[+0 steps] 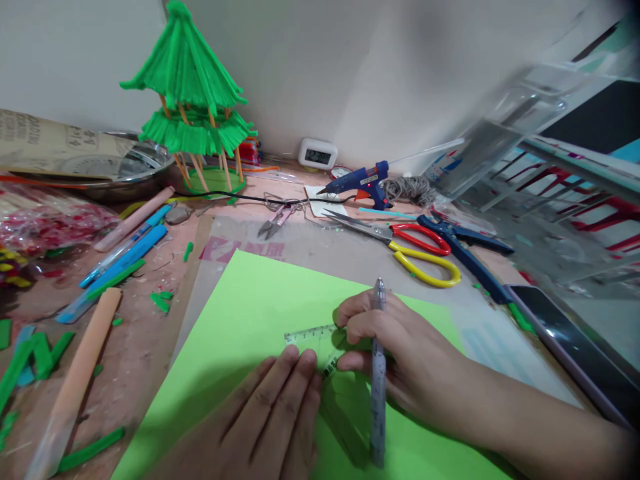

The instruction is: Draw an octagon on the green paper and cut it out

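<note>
A light green sheet of paper (240,300) lies in front of me, with a clear triangular ruler (305,337) on it. My left hand (270,413) lies flat with its fingers stretched out, the fingertips pressing on the ruler's lower left edge. Between the fingers of my right hand (400,340) a grey pen (379,400) is held nearly upright. The same hand's fingertips touch the right part of the ruler. Part of the ruler is hidden by my fingers.
A green pipe-cleaner pagoda (193,120) stands at the back left. Behind the paper lie scissors (400,247), small snips (277,220), a blue glue gun (360,183) and blue pliers (470,253). A phone (575,347) is at right; green scraps (40,360) litter the left.
</note>
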Tool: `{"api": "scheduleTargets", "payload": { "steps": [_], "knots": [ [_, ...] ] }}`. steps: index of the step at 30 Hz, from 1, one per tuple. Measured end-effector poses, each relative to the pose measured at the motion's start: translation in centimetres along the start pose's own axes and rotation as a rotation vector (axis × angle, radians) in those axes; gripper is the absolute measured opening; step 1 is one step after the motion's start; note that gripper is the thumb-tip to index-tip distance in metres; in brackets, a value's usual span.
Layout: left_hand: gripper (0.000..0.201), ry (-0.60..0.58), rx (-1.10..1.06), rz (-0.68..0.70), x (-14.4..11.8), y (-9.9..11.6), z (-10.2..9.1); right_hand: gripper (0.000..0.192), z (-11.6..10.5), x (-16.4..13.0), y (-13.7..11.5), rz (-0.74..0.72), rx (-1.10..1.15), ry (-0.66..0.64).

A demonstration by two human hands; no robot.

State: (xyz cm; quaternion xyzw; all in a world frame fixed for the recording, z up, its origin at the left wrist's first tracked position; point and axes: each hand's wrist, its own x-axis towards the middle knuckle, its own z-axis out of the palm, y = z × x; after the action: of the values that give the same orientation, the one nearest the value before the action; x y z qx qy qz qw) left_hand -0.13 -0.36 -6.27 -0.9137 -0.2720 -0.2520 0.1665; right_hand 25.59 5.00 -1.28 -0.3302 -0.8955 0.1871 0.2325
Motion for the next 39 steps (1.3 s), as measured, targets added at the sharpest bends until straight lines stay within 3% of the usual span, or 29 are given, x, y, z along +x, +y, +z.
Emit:
{"api": "scheduleTargets", "payload": {
  "steps": [4, 8, 11, 19, 23, 39],
  "knots": [
    [0.033, -0.027, -0.002, 0.009, 0.0, -0.1, 0.0, 0.012, 0.1, 0.0, 0.1, 0.003, 0.008, -0.006],
    [0.037, 0.061, 0.011, -0.004, -0.2, 0.0, 0.6, 0.013, 0.1, 0.0, 0.1, 0.005, 0.003, -0.006],
    [0.038, 0.061, 0.014, 0.011, -0.2, 0.0, 0.8, 0.012, 0.1, 0.0, 0.1, 0.001, -0.005, -0.005],
    [0.036, -0.006, 0.021, 0.002, 0.6, -0.2, -0.7, 0.015, 0.1, 0.1, 0.1, 0.018, 0.02, -0.022],
    [0.036, -0.105, 0.02, 0.012, 0.8, -0.2, -1.6, 0.016, 0.2, -0.1, 0.4, 0.016, 0.029, -0.027],
    [0.04, -0.155, 0.032, 0.0, 1.8, -0.2, -2.6, 0.015, 0.2, 0.0, 0.5, 0.009, 0.036, -0.022]
  ]
}}
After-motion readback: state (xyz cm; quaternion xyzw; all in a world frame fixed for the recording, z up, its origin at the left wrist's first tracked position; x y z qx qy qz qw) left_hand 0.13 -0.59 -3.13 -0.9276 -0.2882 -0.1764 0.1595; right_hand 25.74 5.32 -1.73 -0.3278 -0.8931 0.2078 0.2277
